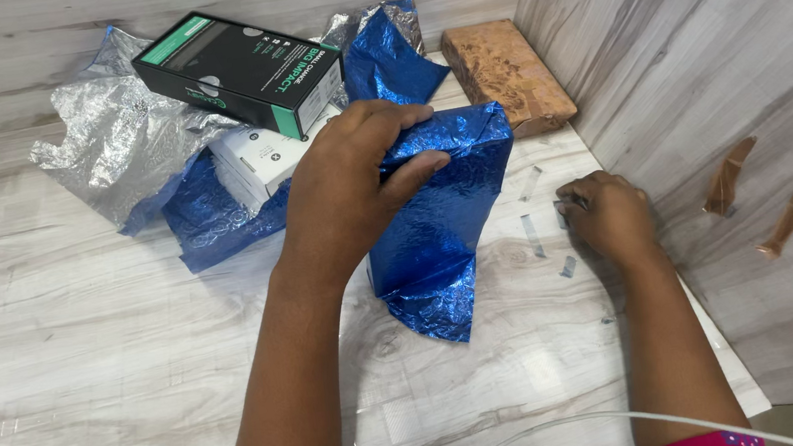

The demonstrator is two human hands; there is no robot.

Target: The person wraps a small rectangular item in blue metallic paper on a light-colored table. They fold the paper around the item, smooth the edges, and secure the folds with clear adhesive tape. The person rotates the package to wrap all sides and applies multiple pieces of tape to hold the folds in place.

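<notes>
Pale wood-grain laminate surface (82, 373), smooth, matte, bounded at right by an upright panel (720, 62) of the same finish bearing two brown tape strips (729, 177).

Crumpled foil sheet (119, 136) at upper left: silver, wrinkled on one face, embossed blue on the other, spread flat beneath two boxes. Black rectangular carton (242, 70) with green edging resting tilted on a smaller white box (258, 159). Brown patterned block-shaped parcel (504, 74) lying flat against the panel, just beside the blue work.

Blue foil-wrapped box (441, 217) at centre, standing on the surface, wrapping creased and glossy, loose pointed flap hanging at the lower end.

Left hand (348, 194) pressed over the top of the wrapped box, grip clamped on the folded foil, thumb across the front face. Right hand (607, 212) resting on the surface near the panel, fingers curled together at a short clear tape piece (531, 235); whether pinched, cannot tell. Further small tape pieces nearby.

White cable (563, 429) crossing the near edge.
</notes>
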